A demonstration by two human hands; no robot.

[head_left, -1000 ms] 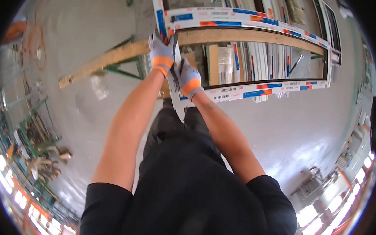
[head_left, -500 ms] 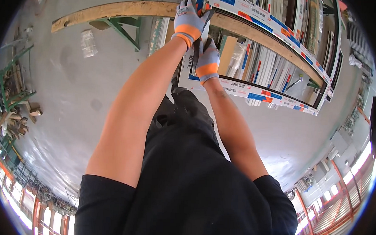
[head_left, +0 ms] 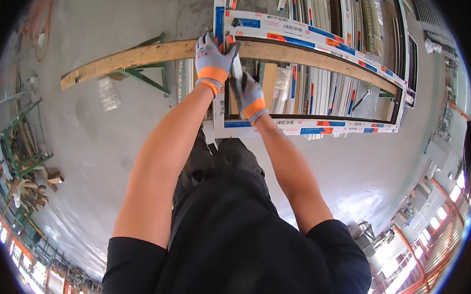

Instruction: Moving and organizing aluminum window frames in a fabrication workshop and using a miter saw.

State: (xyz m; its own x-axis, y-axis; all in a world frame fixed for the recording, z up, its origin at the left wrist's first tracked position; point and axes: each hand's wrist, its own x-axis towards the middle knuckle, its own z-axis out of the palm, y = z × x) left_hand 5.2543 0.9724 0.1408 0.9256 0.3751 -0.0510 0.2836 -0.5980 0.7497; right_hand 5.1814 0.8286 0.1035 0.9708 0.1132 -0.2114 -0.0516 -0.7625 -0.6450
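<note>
A window frame (head_left: pixel 310 128) wrapped in white, blue and red printed film rests across a wooden beam (head_left: pixel 129 57). My left hand (head_left: pixel 212 61), in a grey glove with an orange cuff, closes round the frame's left upright, fingers on the outer side and thumb on the inner. Just inside that upright, a short pale strip (head_left: pixel 236 68) slants down toward me, with something orange-red at its far end. My right hand (head_left: pixel 249 99), gloved alike, is closed around the strip's near end, above the frame's near left corner. Its fingertips are partly hidden.
Green metal legs (head_left: pixel 149 77) support the beam. Below and beyond the frame stand several long white profiles (head_left: pixel 317 87). A plastic-wrapped bundle (head_left: pixel 108 94) lies on the floor at left. Farther left is a green rack (head_left: pixel 23 132) with wood offcuts.
My view has shifted, and both hands appear lower and farther left. The pale strip between them now shows more plainly. My left hand stays at the frame's upright.
</note>
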